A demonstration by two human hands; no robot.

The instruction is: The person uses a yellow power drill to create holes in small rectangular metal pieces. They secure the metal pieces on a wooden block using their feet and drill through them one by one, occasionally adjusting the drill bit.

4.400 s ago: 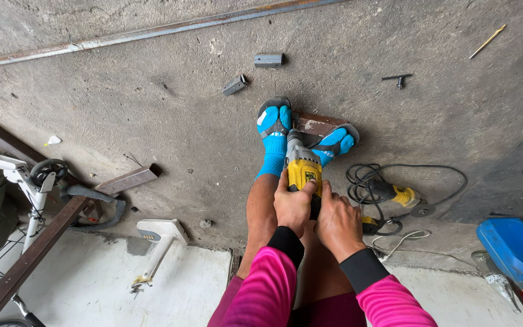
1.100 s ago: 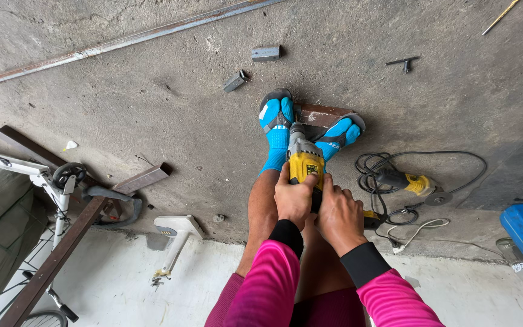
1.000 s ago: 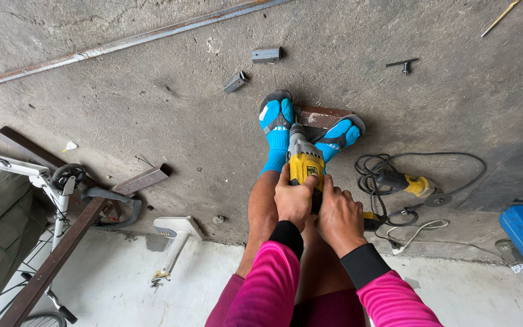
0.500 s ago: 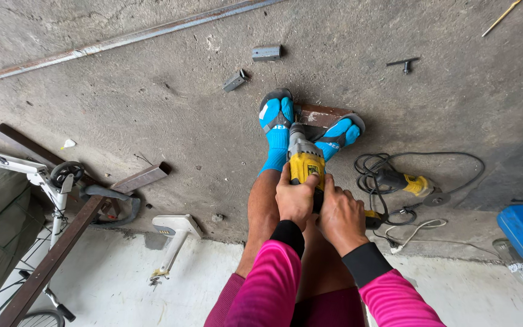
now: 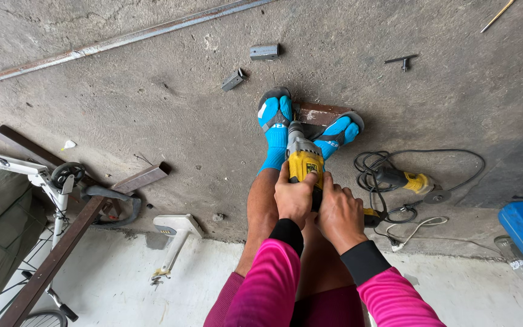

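Down at the bottom centre we have both hands wrapped tight around the yellow drill [image 5: 304, 165], left hand [image 5: 294, 197] closed on the body and right hand [image 5: 339, 213] clamped just beside it, about equally near. The drill's long axis runs straight up the frame from our fingers, its nose pressing onto the brown metal bar [image 5: 323, 112] pinned under our two blue-socked feet [image 5: 275, 115] just above centre.

Both hands [image 5: 316, 203] around yellow drill [image 5: 304, 162], seemingly over rusty bar [image 5: 321, 112].
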